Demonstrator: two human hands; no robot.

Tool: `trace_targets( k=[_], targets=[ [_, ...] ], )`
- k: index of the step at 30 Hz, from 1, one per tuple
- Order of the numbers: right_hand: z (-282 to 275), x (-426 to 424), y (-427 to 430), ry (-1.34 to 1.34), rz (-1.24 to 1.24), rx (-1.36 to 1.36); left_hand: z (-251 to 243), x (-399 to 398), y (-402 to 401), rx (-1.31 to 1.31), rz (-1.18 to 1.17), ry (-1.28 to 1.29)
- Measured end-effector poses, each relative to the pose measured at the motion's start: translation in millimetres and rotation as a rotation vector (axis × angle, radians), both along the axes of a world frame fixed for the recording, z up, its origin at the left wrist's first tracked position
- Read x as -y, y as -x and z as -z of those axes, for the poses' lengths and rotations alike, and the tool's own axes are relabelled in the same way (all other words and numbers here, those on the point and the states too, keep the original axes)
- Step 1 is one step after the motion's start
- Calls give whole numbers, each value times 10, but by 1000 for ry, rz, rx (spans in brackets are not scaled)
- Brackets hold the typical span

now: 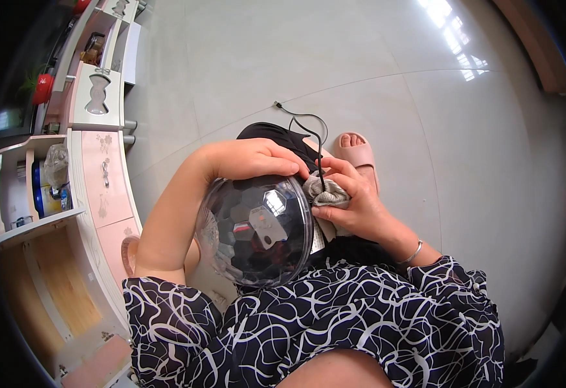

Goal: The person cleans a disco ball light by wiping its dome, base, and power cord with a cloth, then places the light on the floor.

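A clear plastic dome with a faceted surface [253,233], probably part of a lamp, lies on its side against my body, over my lap. My left hand [268,157] curves over its upper rim and holds it, the fingertips reaching to the back side. My right hand [360,203] pinches a bunched grey ribbed cloth [329,191] against that back side. A black cable [320,145] rises out of the cloth's middle and trails to a USB plug [277,104] over the floor. Below the cloth, a white label [318,237] bearing print shows in part.
Grey floor tiles [273,53] stretch ahead. At left stands a pink and white cabinet [105,174] with an open compartment [59,286] and shelves of household items. My foot wears a pink slipper [368,157]. A brown furniture edge [537,48] is at the upper right.
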State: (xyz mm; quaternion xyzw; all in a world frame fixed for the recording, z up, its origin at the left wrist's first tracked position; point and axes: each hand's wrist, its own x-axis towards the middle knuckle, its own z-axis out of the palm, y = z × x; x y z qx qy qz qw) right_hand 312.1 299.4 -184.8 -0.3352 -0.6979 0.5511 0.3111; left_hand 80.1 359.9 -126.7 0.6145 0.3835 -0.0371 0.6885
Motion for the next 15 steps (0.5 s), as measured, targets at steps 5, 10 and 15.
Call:
trace_targets(
  k=[5,10,15],
  targets=[
    [91,17,39,-63,38,-29,-5,38,-29,-45,-21,21],
    [73,90,-5,188,138,-218,-53,8,-45,-35,8,47],
    [67,47,-72,862,237,-489,-81,48,-35,-39,-7,40]
  ],
)
